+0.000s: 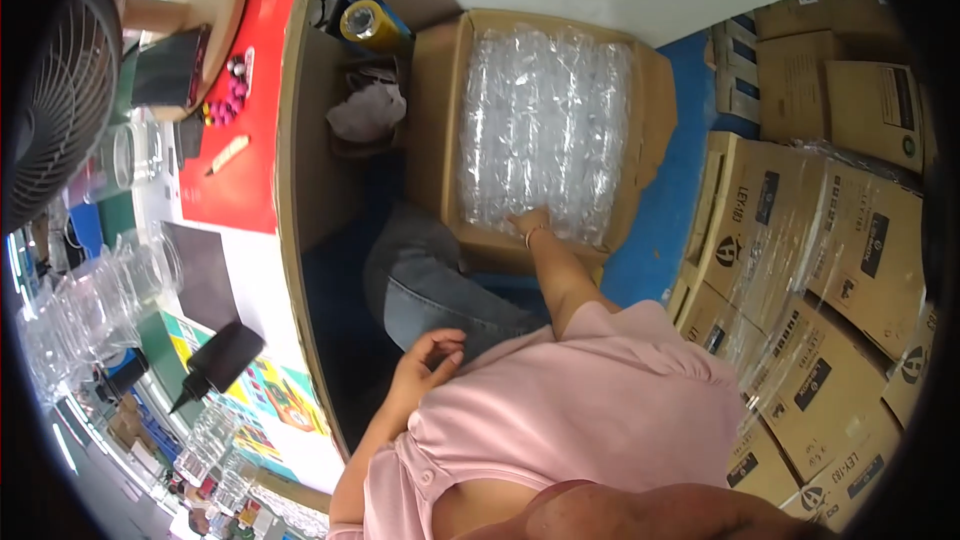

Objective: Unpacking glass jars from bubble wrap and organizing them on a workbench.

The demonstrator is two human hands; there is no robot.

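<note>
My right hand (532, 222) reaches down to the near edge of a bundle of clear plastic bottles or jars (545, 130), wrapped in clear film. Its thumb side is spread and the fingers rest on the film; their tips are hard to make out. A thin bracelet circles that wrist. The bundle fills an open cardboard carton (433, 120), its flaps folded outward. My left hand (435, 352) hovers by my lap, loosely curved with fingers apart, holding nothing.
At left, a workbench (285, 90) carries a dark dropper bottle (222, 360), a fan (60, 90) and clear jars (90, 310). Beneath it are a yellow tape roll (368, 22) and a bin with pale crumpled material (368, 110). Sealed cartons (770, 210) are stacked at right on a blue floor (655, 240).
</note>
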